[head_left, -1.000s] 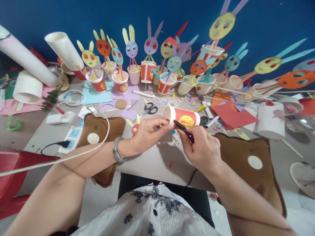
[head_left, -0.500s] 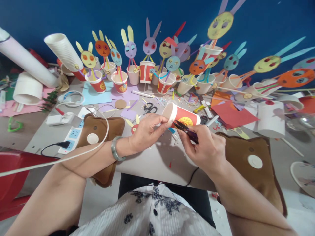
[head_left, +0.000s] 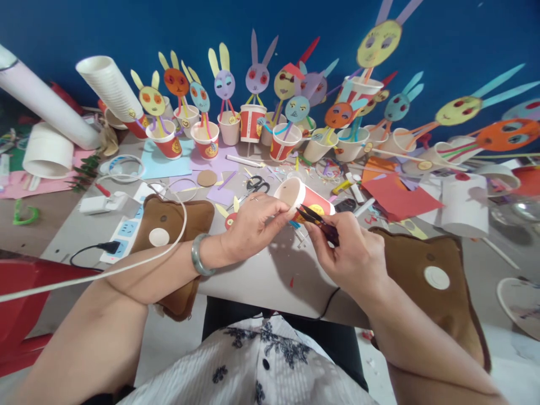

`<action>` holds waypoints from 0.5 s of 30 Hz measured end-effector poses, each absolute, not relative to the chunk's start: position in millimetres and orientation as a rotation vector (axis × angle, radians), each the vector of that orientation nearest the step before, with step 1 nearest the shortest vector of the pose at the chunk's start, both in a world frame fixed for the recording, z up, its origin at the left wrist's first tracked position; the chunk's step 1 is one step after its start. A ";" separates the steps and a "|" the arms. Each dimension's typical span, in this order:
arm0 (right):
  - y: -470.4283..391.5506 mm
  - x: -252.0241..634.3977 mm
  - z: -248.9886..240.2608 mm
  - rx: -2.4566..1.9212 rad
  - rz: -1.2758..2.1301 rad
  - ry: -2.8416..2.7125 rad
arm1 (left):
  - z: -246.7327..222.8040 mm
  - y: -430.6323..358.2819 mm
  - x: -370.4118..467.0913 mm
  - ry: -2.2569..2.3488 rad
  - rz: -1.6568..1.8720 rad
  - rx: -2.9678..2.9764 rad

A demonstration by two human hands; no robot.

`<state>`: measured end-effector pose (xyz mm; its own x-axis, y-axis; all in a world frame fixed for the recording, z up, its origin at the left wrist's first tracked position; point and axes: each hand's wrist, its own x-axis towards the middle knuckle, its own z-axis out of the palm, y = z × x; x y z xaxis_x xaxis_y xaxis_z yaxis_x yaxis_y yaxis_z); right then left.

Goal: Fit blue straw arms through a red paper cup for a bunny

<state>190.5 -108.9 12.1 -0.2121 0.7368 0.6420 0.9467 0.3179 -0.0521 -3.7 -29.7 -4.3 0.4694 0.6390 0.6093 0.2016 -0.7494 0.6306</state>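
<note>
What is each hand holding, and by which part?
Left hand: paper cup, pinched at its rim. Right hand: dark pointed tool, held at its rear.

Right across the back of the table (head_left: 261,281), rabbit figures (head_left: 257,79) sit in cups (head_left: 171,145)! Scissors (head_left: 256,184) before them; right of those, a tilted cup (head_left: 317,202); power strip (head_left: 125,232) beside the left cushion (head_left: 181,219), right cushion (head_left: 439,298) opposite.

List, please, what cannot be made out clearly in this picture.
In the head view:
Rear end of the dark tool: covered by the right hand.
What, if anything, the left hand pinches: too small.
Yellow print on the red cup: partly behind the tool.
Purple ears, upper right: cut by top edge.
</note>
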 end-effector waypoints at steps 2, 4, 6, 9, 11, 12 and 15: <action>-109.6 189.3 12.9 -1.478 -0.483 -2.020 | -4.8 -29.3 -3.9 0.676 1.248 2.281; -110.2 188.5 13.2 -1.486 -0.477 -2.020 | -4.9 -29.0 -4.3 0.661 1.265 2.302; -110.7 188.0 12.9 -1.488 -0.479 -2.011 | -4.7 -28.7 -4.5 0.656 1.276 2.313; -111.0 187.7 11.7 -1.474 -0.493 -1.999 | -4.1 -27.9 -4.5 0.652 1.294 2.329; -111.0 187.6 10.8 -1.472 -0.506 -2.002 | -3.8 -27.2 -4.3 0.634 1.301 2.340; -111.0 187.5 10.4 -1.473 -0.516 -2.003 | -3.7 -26.9 -4.3 0.622 1.305 2.344; -111.1 187.2 9.7 -1.465 -0.547 -2.003 | -3.7 -26.7 -4.3 0.607 1.304 2.360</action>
<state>187.2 -111.1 9.7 -0.2181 0.7080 0.6717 0.9511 0.3085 -0.0164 -4.3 -26.7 -3.7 0.4775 0.5363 0.6960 0.1878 -0.8361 0.5154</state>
